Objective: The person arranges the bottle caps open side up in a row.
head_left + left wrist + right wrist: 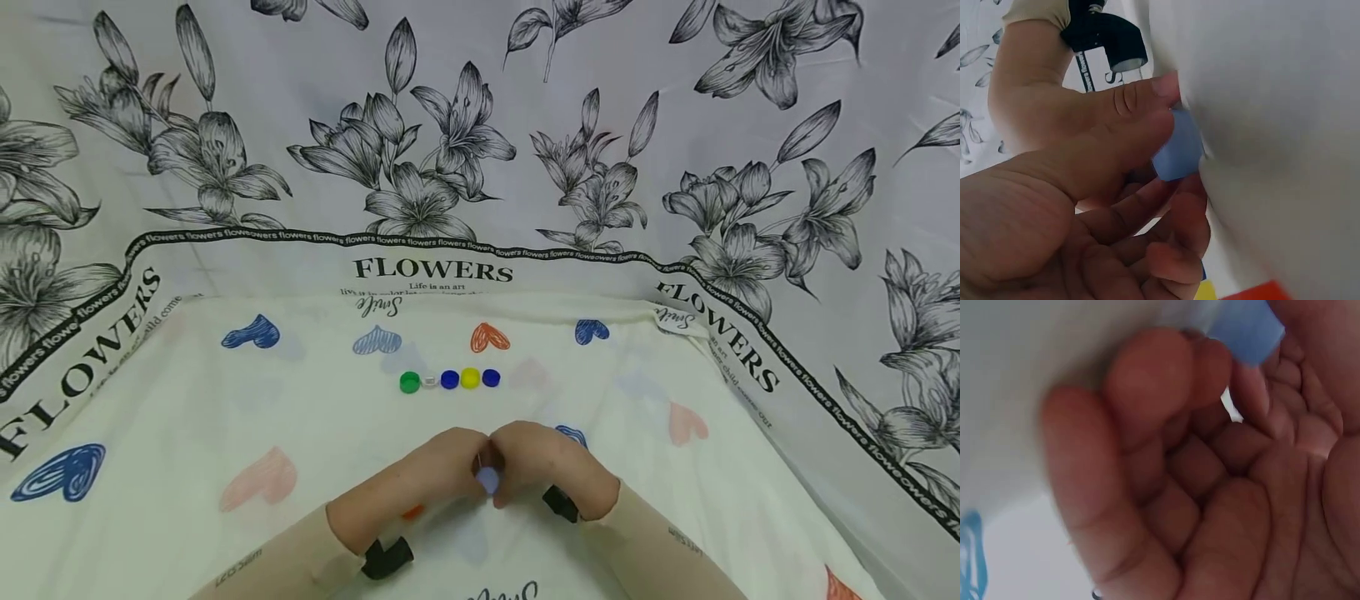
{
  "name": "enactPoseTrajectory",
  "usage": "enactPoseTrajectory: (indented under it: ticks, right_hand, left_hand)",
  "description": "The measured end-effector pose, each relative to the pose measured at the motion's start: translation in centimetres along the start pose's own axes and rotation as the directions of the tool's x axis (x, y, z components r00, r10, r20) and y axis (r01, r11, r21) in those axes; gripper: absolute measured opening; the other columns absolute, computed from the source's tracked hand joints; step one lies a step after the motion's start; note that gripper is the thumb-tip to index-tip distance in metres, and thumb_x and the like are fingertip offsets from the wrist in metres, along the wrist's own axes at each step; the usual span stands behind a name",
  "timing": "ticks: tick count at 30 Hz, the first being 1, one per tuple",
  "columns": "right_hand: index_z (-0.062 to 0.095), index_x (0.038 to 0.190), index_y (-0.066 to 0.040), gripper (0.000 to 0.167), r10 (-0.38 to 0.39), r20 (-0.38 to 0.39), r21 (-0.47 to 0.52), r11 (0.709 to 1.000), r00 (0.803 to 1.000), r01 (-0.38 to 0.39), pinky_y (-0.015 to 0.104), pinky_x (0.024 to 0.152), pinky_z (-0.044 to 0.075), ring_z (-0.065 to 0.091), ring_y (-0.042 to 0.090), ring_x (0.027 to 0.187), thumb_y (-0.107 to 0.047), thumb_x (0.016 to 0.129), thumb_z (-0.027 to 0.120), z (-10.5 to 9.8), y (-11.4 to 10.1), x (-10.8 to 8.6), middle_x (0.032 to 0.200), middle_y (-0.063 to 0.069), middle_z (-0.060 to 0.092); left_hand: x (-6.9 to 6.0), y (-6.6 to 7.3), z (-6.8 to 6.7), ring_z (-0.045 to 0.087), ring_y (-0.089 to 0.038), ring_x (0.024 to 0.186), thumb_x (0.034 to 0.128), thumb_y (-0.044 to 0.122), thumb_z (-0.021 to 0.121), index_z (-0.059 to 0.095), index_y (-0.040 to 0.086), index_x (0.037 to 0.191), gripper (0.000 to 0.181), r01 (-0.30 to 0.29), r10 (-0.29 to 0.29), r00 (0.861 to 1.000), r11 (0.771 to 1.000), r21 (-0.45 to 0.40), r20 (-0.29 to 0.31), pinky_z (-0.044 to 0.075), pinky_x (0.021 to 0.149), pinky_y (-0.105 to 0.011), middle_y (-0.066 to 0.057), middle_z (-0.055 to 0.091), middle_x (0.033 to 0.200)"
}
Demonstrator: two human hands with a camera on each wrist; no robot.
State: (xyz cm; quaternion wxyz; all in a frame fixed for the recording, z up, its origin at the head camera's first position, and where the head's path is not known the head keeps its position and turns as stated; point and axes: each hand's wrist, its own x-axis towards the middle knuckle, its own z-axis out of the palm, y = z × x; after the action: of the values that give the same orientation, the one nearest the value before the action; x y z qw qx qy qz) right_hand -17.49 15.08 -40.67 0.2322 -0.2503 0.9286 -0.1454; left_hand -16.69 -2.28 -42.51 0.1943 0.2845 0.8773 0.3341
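Observation:
A small light blue object [487, 479] [1179, 147] [1247, 331] is held between the two hands, low in the middle of the head view. My left hand [450, 467] [1079, 206] pinches it, thumb on its near side and curled fingers below in the left wrist view. From the other side my right hand [536, 458] [1066, 112] [1191, 469] meets the left, its fingers curled round the object. The hands touch at the fingertips and cover part of it.
Beyond the hands, a row of small round caps lies on the white heart-print cloth [337, 417]: green [409, 382], clear [430, 382], blue [449, 380], yellow [470, 378] and blue [491, 378]. A flower-print cloth [525, 200] hangs behind.

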Motion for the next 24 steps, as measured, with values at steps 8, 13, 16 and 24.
enactPoseTrajectory:
  ticks: [8, 13, 16, 24]
  right_hand:
    - [0.073, 0.086, -0.013, 0.024, -0.055, -0.099, 0.082, 0.995, 0.994, 0.064, 0.026, 0.068, 0.048, 0.053, 0.010, 0.068, -0.016, 0.074, 0.093, -0.6, -0.1, 0.8, 0.074, -0.009, 0.062]
    - [0.076, 0.084, -0.009, 0.011, -0.046, -0.114, 0.069, 0.996, 0.992, 0.054, 0.028, 0.063, 0.046, 0.053, 0.013, 0.066, -0.010, 0.082, 0.087, -2.8, -2.0, 2.3, 0.070, -0.005, 0.062]
    - [0.078, 0.085, -0.008, 0.005, -0.035, -0.111, 0.066, 0.997, 0.993, 0.042, 0.029, 0.063, 0.046, 0.054, 0.015, 0.067, -0.009, 0.088, 0.081, -4.5, -3.5, 3.7, 0.072, -0.002, 0.063]
    - [0.075, 0.104, -0.007, 0.012, -0.045, -0.133, 0.220, 0.973, 0.990, 0.074, 0.029, 0.063, 0.046, 0.060, 0.017, 0.068, -0.016, 0.096, 0.073, -6.7, -5.7, 6.5, 0.074, 0.005, 0.069]
  left_hand:
    - [-0.3, -0.3, -1.6, 0.057, -0.017, 0.079, 0.0852, 0.009, 0.082, 0.071, 0.007, 0.100, 0.018, 0.045, -0.046, 0.997, 0.999, -0.006, -0.069, 0.052, 0.072, -0.031, 0.004, 0.062, 0.085]
    - [-0.5, -1.0, -3.9, 0.057, -0.018, 0.074, 0.0919, 0.014, 0.077, 0.077, 0.004, 0.099, 0.013, 0.064, -0.069, 0.990, 0.997, -0.045, -0.124, 0.051, 0.067, -0.031, 0.001, 0.068, 0.083]
    - [-1.1, -2.0, -5.6, 0.058, -0.017, 0.069, 0.0957, 0.017, 0.073, 0.080, 0.006, 0.098, 0.013, 0.078, -0.097, 0.971, 0.992, -0.095, -0.217, 0.049, 0.063, -0.031, -0.002, 0.072, 0.084]
    - [-2.8, -4.5, -8.6, 0.061, -0.019, 0.067, 0.0981, 0.021, 0.071, 0.079, 0.007, 0.106, 0.018, 0.117, -0.236, 0.887, 0.946, -0.302, -0.398, 0.051, 0.062, -0.031, -0.005, 0.072, 0.091]
